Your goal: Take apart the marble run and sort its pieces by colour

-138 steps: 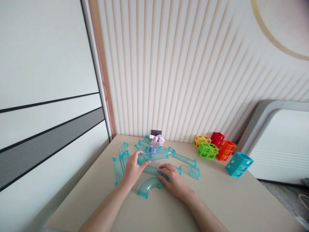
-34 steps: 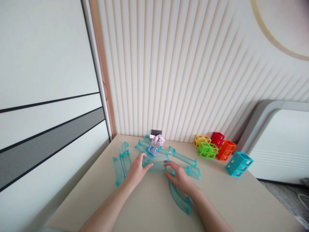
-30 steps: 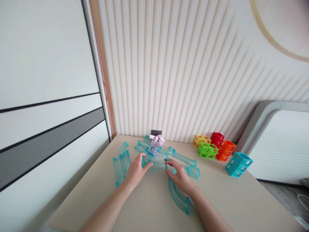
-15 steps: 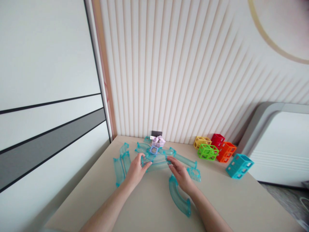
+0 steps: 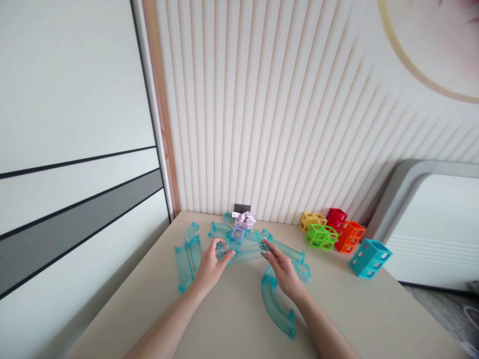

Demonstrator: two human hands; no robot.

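A beige table (image 5: 232, 319) stands against a ribbed cream wall (image 5: 277, 99), beside white panelling (image 5: 67, 75).

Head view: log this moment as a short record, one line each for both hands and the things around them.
Left grip: closed on the left end of a clear teal tube
Right grip: at the tube's right end; contact hard to tell
Foreground: curved teal piece on the table
Beyond the tube: small blue frame, lilac cluster
Right side: yellow block, green block, red block, orange block, turquoise block
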